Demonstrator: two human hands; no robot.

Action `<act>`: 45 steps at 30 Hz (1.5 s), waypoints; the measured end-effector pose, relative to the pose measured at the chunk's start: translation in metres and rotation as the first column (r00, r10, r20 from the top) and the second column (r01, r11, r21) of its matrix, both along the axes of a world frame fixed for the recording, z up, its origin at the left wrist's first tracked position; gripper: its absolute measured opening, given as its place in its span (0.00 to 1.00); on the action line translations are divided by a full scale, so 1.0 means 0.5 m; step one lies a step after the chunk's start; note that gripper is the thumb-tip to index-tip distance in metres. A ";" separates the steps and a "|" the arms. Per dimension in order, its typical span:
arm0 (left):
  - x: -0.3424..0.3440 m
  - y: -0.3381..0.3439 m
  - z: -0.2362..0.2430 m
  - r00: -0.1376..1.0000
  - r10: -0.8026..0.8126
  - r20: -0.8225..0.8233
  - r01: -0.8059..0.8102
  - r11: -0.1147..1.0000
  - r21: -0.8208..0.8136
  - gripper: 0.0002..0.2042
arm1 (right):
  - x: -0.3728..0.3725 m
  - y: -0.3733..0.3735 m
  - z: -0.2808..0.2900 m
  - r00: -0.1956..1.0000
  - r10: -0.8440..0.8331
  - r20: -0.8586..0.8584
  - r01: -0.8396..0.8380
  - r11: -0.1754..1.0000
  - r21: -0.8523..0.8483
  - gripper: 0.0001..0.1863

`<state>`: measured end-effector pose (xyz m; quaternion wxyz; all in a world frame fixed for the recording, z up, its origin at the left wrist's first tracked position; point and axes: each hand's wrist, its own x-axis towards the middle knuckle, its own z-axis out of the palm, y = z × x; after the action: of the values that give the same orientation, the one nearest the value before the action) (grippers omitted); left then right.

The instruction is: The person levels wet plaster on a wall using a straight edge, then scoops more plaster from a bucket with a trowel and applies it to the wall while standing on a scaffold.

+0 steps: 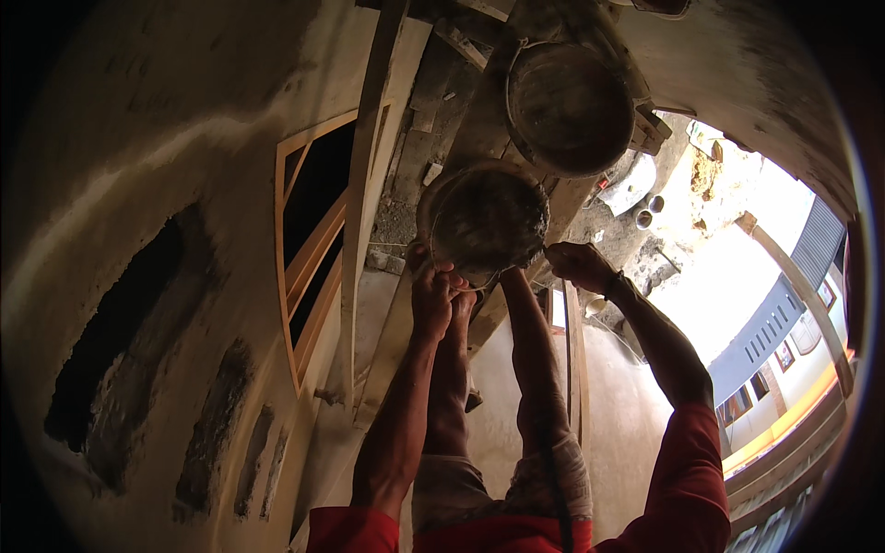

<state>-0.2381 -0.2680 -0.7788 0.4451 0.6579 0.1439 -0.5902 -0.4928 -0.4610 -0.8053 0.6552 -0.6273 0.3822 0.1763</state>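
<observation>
A dark round bucket with a thin wire handle stands in front of my feet, with dark, rough-looking material inside. My left hand is closed at its near left edge, with the fingers on the rim and wire handle. Just off the bucket's right rim, my right hand makes a fist. Whatever it grips, if anything, is hidden by the fingers and shadow. Beyond the bucket sits a second, wider round tub with a dirty, dim inside.
Wooden planks lie under the tub and bucket, with rubble ground below. A wooden window frame and an upright timber post stand at the left against a patchy plastered wall. Bright outdoor ground opens at the right.
</observation>
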 end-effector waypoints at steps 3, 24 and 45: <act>-0.001 0.006 0.001 0.999 -0.031 0.035 0.031 0.999 -0.016 0.17 | -0.014 -0.034 0.033 0.962 -0.215 -0.169 0.245 0.951 0.189 0.18; 0.003 0.008 0.010 0.996 -0.051 0.069 0.053 0.998 -0.020 0.15 | 0.081 -0.252 -0.011 0.891 0.086 -0.447 -0.389 0.652 -0.650 0.18; -0.056 -0.022 0.030 0.998 -0.057 0.017 0.059 0.991 -0.117 0.11 | 0.130 -0.308 -0.088 0.818 0.295 -0.494 -0.574 0.471 -0.670 0.12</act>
<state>-0.2662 -0.2789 -0.7636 0.4667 0.6384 0.0867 -0.6058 -0.4276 -0.6150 -0.8491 0.1677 -0.8915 0.3417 0.2456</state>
